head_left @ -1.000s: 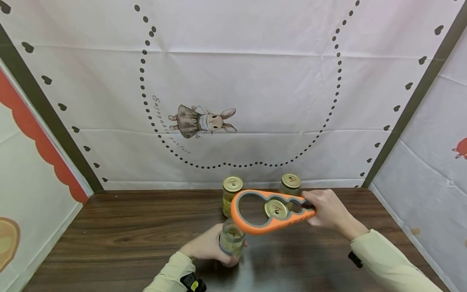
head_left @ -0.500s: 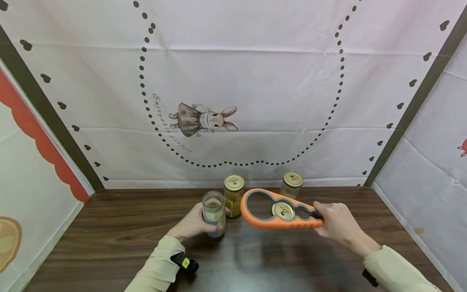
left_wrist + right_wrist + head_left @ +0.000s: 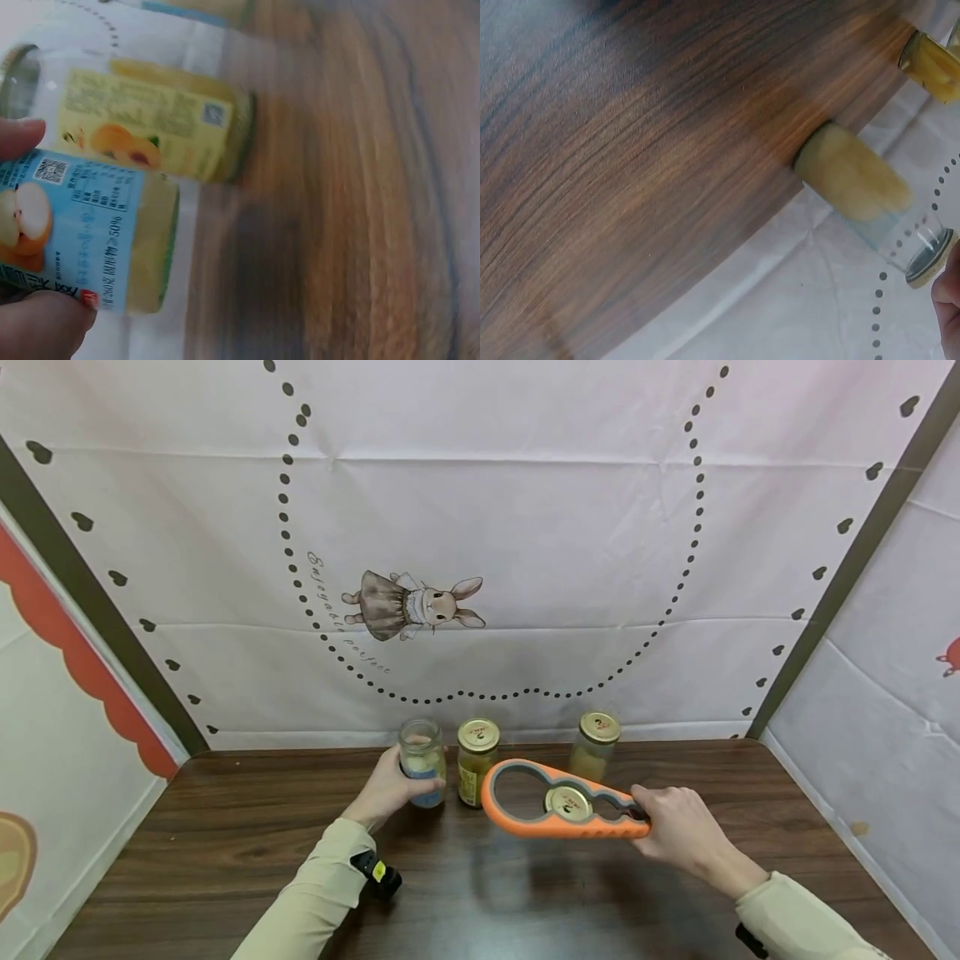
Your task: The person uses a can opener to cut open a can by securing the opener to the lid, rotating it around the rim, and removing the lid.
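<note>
Both hands' fingers clamped: left hand [image 3: 386, 789] round lidless jar [image 3: 422, 768], now shifted back beside capped jar [image 3: 477, 766] just past fingertips, apparently being set aside; right hand [image 3: 678, 828] round orange opener [image 3: 562, 828].

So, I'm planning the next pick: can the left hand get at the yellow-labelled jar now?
Probably not: the left hand is gripping the open jar. The yellow-labelled jar stands close beside it, so a freed hand could likely reach.

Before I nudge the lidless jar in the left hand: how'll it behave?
The lidless jar is probably rigid and breakable: clear glass. Likely to spill if tipped: open top, contents inside. May roll if laid down: round body.
</note>
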A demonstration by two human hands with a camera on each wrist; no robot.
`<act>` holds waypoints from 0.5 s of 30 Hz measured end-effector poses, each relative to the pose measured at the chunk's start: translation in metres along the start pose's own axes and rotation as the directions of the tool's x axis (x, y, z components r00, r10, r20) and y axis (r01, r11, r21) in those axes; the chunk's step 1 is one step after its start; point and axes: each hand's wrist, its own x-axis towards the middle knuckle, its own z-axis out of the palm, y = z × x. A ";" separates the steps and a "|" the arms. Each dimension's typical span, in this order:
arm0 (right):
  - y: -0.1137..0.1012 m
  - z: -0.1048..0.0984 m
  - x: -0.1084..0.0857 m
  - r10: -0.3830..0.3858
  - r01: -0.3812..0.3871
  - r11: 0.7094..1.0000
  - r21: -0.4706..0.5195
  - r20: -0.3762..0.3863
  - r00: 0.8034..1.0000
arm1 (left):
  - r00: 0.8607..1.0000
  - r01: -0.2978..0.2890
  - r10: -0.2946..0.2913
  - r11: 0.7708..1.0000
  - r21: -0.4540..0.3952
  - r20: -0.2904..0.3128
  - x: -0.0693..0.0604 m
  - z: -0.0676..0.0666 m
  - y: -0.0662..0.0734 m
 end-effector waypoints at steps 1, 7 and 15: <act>0.000 0.000 -0.001 -0.002 0.002 1.000 -0.003 -0.001 1.000 | 1.000 0.014 -0.014 1.000 -0.001 -0.021 0.002 0.000 -0.002; -0.001 0.000 -0.004 -0.012 0.012 1.000 -0.007 -0.006 1.000 | 0.994 0.088 -0.087 0.996 0.010 -0.070 0.012 -0.007 -0.011; -0.003 0.005 -0.004 -0.016 0.016 1.000 -0.009 0.006 1.000 | 0.989 0.110 -0.104 0.992 0.055 -0.109 0.015 -0.019 -0.023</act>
